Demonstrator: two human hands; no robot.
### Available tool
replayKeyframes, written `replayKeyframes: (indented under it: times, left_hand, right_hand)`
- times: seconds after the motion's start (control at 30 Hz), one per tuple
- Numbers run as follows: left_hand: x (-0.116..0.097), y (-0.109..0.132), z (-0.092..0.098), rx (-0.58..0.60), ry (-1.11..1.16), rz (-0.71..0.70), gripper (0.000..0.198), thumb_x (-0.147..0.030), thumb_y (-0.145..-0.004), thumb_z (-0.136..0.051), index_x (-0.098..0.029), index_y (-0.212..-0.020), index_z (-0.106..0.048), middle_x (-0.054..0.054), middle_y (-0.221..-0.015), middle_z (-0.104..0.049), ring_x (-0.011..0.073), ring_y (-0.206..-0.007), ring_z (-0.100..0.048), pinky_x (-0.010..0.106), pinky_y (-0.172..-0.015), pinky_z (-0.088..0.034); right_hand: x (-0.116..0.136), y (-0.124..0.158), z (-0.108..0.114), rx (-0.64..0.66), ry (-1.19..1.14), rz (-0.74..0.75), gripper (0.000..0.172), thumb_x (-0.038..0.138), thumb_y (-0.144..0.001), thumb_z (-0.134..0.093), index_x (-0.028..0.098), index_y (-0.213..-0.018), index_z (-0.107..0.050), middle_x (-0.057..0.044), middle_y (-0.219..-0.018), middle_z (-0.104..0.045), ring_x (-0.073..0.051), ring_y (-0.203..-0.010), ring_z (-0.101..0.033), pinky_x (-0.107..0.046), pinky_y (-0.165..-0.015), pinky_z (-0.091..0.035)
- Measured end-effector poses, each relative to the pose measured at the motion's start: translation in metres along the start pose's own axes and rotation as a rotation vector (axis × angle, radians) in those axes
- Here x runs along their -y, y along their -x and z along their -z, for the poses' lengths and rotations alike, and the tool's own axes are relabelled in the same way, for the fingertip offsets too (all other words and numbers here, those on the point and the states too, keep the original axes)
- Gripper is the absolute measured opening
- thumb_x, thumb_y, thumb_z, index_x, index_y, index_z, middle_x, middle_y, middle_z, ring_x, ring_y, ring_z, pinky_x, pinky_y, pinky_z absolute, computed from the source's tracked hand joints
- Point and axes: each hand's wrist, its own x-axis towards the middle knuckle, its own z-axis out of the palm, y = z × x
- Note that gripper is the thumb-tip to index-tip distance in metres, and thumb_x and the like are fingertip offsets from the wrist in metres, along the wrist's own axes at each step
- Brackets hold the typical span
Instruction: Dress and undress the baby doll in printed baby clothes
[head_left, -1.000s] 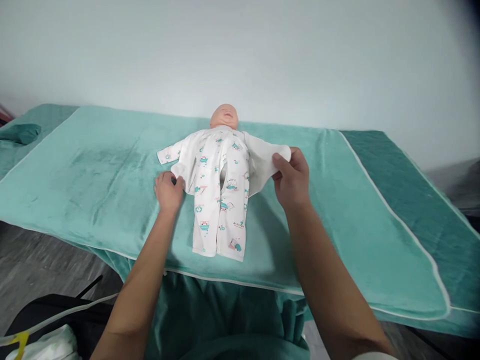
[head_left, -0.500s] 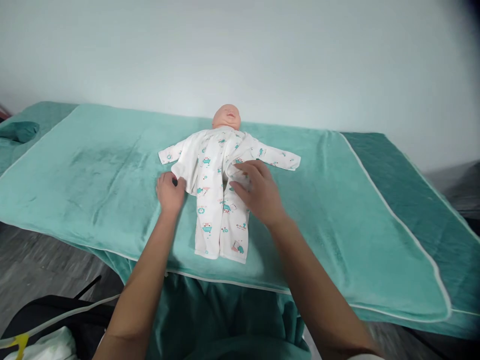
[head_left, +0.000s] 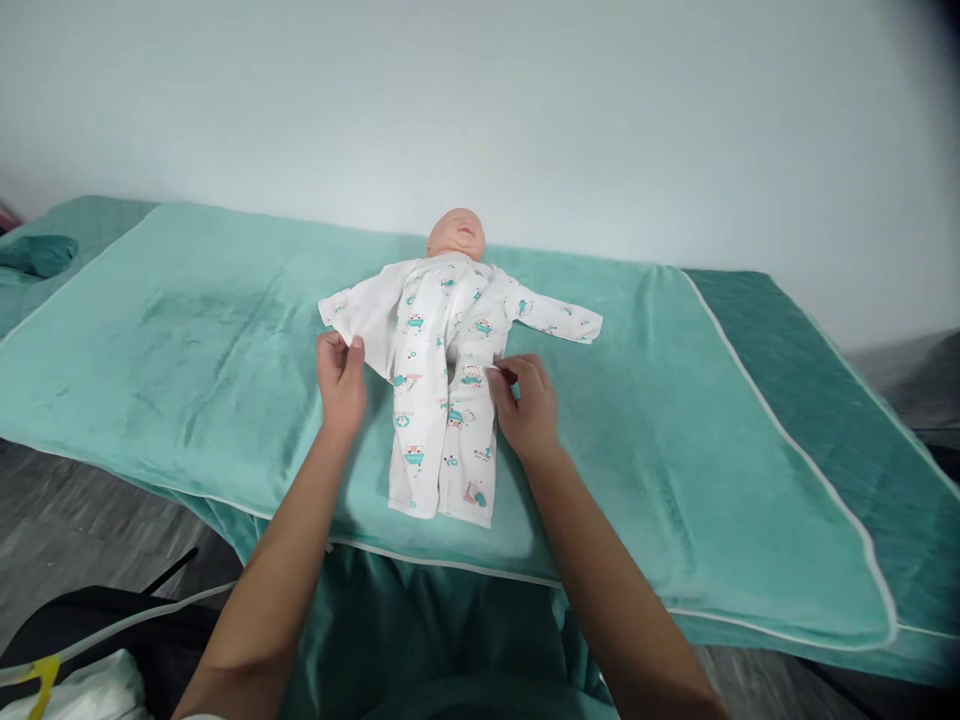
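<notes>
A baby doll (head_left: 456, 235) lies on its back on the green bed cover, its head toward the wall. It wears a white, long-sleeved printed baby outfit (head_left: 420, 430) with both sleeves spread sideways and the legs toward me. My left hand (head_left: 342, 385) pinches the edge of a loose white flap (head_left: 375, 325) and holds it out to the left, below the sleeve. At the opposite side, my right hand (head_left: 528, 405) is closed with thumb and fingers at the outfit's edge, near the hip. The doll's hands and feet are hidden.
The green plush cover (head_left: 187, 330) with white piping spreads over a bed against a pale wall (head_left: 480, 110). At the lower left are a black chair-like object (head_left: 97, 615), a pale tube (head_left: 142, 620) with a yellow tie and a white bundle (head_left: 105, 690).
My right hand has moved from the outfit's middle out to its right edge, laying the front part down. My left hand has shifted slightly up, stretching the left flap outward.
</notes>
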Motion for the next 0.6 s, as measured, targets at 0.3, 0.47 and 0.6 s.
replayKeyframes:
  times: [0.3,0.47,0.6]
  left_hand:
    - [-0.045,0.013,-0.027,0.718,-0.291,-0.471,0.014,-0.032,-0.108,-0.046,-0.023,-0.1,-0.054,0.011,-0.145,-0.068,0.0254,-0.144,-0.058,0.049,-0.119,-0.046]
    - [-0.041,0.021,-0.018,0.793,-0.229,-0.384,0.014,-0.027,-0.108,-0.046,-0.024,-0.102,-0.058,0.01,-0.149,-0.067,0.0235,-0.15,-0.053,0.054,-0.126,-0.041]
    - [-0.035,0.013,-0.02,0.627,-0.039,-0.149,0.02,-0.035,-0.109,-0.045,-0.025,-0.107,-0.062,0.01,-0.147,-0.068,0.0232,-0.148,-0.056,0.054,-0.124,-0.044]
  right_hand:
    - [0.009,-0.002,0.011,0.079,-0.175,-0.057,0.014,0.029,-0.101,-0.062,0.023,-0.088,-0.063,-0.002,-0.082,-0.064,-0.017,-0.074,-0.058,-0.034,-0.068,-0.046]
    - [0.004,-0.022,0.008,0.013,-0.334,-0.493,0.034,0.046,-0.101,-0.058,0.022,-0.077,-0.066,-0.001,-0.074,-0.064,-0.017,-0.071,-0.057,-0.033,-0.068,-0.044]
    - [-0.014,-0.061,-0.007,-0.113,-0.373,-0.706,0.028,0.046,-0.089,-0.067,0.023,-0.102,-0.076,-0.006,-0.107,-0.078,-0.024,-0.103,-0.068,-0.041,-0.095,-0.051]
